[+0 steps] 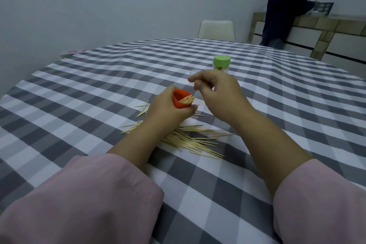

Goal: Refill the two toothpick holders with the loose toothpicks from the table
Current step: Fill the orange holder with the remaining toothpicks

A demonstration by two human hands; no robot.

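My left hand (168,107) grips a small orange holder (179,101), tilted with its mouth toward the right hand, and a bunch of toothpicks (187,100) sticks out of it. My right hand (215,89) hovers just right of and above it, with its back to the camera. Its fingers are loosely curled, thumb and forefinger are apart, and I see nothing between them. A pile of loose toothpicks (190,140) lies on the checked tablecloth (99,85) under my wrists. A green-lidded holder (221,62) full of toothpicks stands upright behind the right hand.
A small clear container (195,71) peeks out behind my right fingers. Beyond the far table edge stands a white chair (216,29). A person in dark clothes (283,6) stands at a side counter (316,24) at the back right. A white-and-pink object (69,52) lies at the far left edge.
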